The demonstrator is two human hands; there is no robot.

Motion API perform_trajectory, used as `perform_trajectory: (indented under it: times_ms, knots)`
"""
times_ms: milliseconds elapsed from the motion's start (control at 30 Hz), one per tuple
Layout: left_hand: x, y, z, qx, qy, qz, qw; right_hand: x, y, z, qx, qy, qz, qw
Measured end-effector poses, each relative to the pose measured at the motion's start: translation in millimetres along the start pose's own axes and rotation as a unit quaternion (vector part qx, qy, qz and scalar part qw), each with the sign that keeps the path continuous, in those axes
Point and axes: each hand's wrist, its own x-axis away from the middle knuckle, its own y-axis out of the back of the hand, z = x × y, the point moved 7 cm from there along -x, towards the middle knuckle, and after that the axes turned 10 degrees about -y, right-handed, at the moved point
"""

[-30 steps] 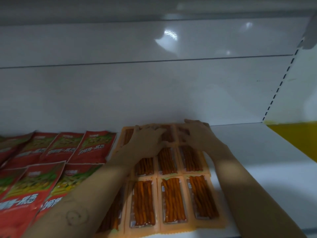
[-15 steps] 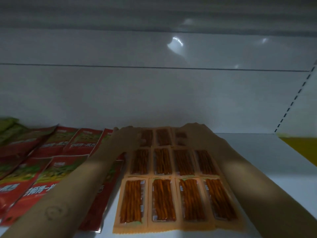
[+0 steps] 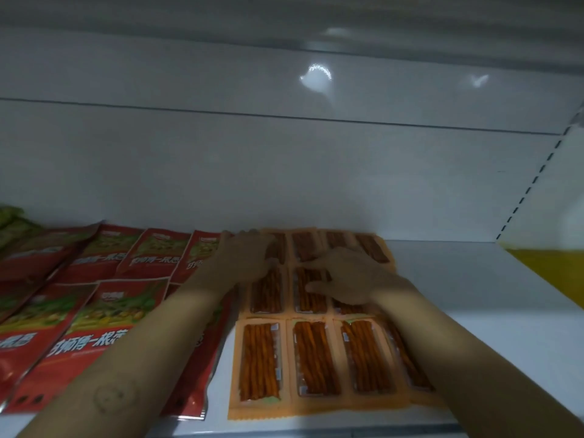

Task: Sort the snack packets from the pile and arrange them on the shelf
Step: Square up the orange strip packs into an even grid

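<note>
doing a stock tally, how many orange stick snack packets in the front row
4 orange packets side by side: leftmost, second, third, rightmost partly hidden under the right forearm.

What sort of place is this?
Probably a shop's display rack: a white shelf with a slotted upright on its right, and identical orange packets laid flat in rows beside matching red packets.
</note>
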Motion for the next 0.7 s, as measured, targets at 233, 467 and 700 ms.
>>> perform_trajectory:
  times_ms: [233, 467, 700]
  knots:
    - [42.6, 8.3, -60.0, 0.081, -0.099, -0.059, 0.990, 35.3, 21.6, -25.0, -0.020, -0.079, -0.036, 0.996]
    - [39.9, -7.9, -79.4, 0.051, -0.112, -0.013, 0.992, 60.7, -2.2, -26.7, -0.008, -0.138, 0.019, 0.990]
    - [50.8, -11.3, -70.3, 0.036, -0.133, -0.028, 0.990, 82.6, 8.4, -46.4, -0.016, -0.180, -0.096, 0.979]
